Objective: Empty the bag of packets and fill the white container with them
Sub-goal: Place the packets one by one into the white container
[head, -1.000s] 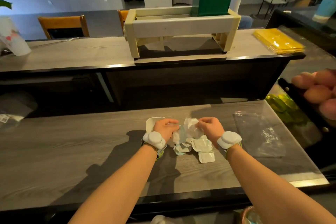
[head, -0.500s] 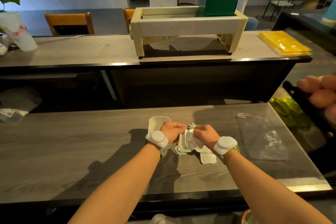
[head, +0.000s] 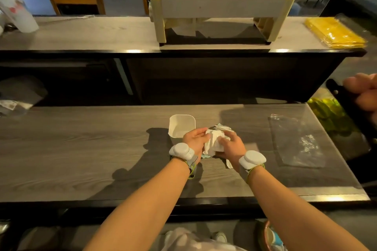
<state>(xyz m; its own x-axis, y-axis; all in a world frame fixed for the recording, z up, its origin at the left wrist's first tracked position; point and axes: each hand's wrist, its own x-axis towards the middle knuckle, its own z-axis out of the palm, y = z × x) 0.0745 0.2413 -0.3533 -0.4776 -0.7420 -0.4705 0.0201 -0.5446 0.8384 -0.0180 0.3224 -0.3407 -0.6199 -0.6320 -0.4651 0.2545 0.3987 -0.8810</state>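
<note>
- The left hand [head: 195, 139] curls its fingers around the left side of a bunched stack of white packets [head: 214, 143], gripping it.
- The right hand [head: 232, 145] closes over the same stack from the right, fingers bent across the top and thumb underneath, so the bundle is squeezed between both hands just above the counter [head: 81, 149].
- The packets look like thin, flat paper sachets, white with pale blue-green edges; a few lie loose on the wood beneath the hands, one [head: 229, 164] poking out beside the right wrist.
- The white container [head: 181, 128] is a small, squarish tub with rounded corners and smooth matte walls, standing upright just behind the left hand, touching or nearly touching its knuckles; its inside shows no packets.
- The bag [head: 295, 142] is clear, crinkled plastic, lying flat and limp on the counter well to the right of the hands.
- The counter has a grey wood-grain surface with a dark edge.
- Each wrist carries a rounded white band device.
</note>
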